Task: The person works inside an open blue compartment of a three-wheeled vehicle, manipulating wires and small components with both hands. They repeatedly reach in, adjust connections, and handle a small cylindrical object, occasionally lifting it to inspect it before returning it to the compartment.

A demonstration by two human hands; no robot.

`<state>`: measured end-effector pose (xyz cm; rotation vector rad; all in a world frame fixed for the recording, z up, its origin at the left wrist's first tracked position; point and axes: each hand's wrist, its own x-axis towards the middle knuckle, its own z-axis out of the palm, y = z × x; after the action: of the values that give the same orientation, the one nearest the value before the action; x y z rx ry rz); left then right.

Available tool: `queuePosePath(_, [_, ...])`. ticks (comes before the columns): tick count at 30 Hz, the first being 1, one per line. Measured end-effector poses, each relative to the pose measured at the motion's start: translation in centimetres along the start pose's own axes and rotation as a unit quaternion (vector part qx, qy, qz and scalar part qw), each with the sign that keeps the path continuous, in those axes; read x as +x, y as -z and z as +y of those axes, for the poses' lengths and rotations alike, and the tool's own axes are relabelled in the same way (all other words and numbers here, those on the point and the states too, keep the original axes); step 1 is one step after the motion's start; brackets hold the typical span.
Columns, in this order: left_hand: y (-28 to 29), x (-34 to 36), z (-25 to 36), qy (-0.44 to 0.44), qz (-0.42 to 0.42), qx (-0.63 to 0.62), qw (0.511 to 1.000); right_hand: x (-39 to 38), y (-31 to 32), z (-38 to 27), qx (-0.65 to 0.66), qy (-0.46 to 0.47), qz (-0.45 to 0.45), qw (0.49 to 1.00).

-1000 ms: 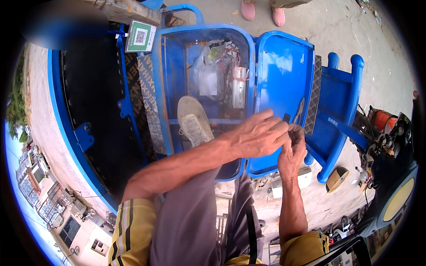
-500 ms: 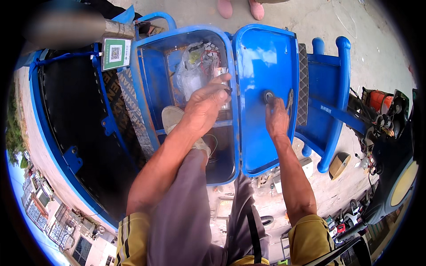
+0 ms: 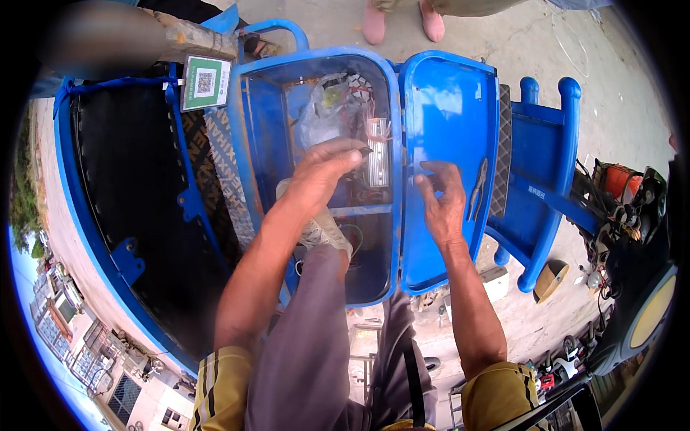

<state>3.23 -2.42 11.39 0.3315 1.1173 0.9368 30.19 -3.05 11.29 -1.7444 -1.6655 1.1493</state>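
Over the blue metal box (image 3: 248, 122), my left hand (image 3: 320, 176) pinches a small dark piece between thumb and fingers; its kind is too small to make out. My right hand (image 3: 443, 205) hangs above the open blue lid (image 3: 431, 244), fingers bent and apart, with nothing visible in them. Pliers (image 3: 477, 188) lie on the lid to the right of that hand. Inside the box, a silver finned metal unit (image 3: 378, 154) with reddish wires rests beside a clear plastic bag (image 3: 320, 122) of odds and ends. A small ring-like shape (image 3: 299, 267) shows beside my left forearm.
My shoe (image 3: 327, 233) is at the box, by its divider (image 3: 363, 210). A blue frame seat (image 3: 535, 172) stands right of the lid. A black-lined cart bed (image 3: 122, 172) lies left, near a green code card (image 3: 205, 83). Another person's pink shoes (image 3: 374, 23) are at the far side.
My right hand has come off a dark tape roll on the lid, and its fingers have spread. The roll no longer shows there. My left hand still pinches the dark piece. The view has shifted slightly.
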Motion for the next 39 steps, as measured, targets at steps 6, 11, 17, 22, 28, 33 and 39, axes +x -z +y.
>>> queuePosePath(6, [-0.5,0.3,2.4,0.011,-0.025,0.243,0.97,1.9,-3.9,-6.0,0.243,-0.119,-0.056,0.961])
queuePosePath(11, [0.6,0.8,1.9,-0.01,-0.058,0.298,0.953,2.7,-6.0,-4.4,0.234,-0.183,-0.085,0.951])
queuePosePath(17, [0.3,1.0,2.2,0.032,-0.031,0.354,0.934,2.1,-7.0,-4.7,0.091,-0.129,-0.051,0.986])
queuePosePath(22, [3.1,2.2,2.6,0.001,-0.014,0.538,0.843,1.3,-8.4,-3.4,-0.111,0.099,0.0,0.989])
queuePosePath(28, [5.6,5.0,1.3,0.099,-0.101,0.628,0.765,0.2,-10.4,-0.8,-0.266,0.203,-0.077,0.939])
queuePosePath(33, [6.9,5.8,0.0,0.093,-0.163,0.59,0.785,0.3,-11.7,-0.3,-0.304,0.182,-0.085,0.931])
queuePosePath(39, [7.5,5.8,-0.3,0.1,-0.183,0.568,0.796,0.8,-12.4,-0.8,-0.344,0.171,-0.094,0.918])
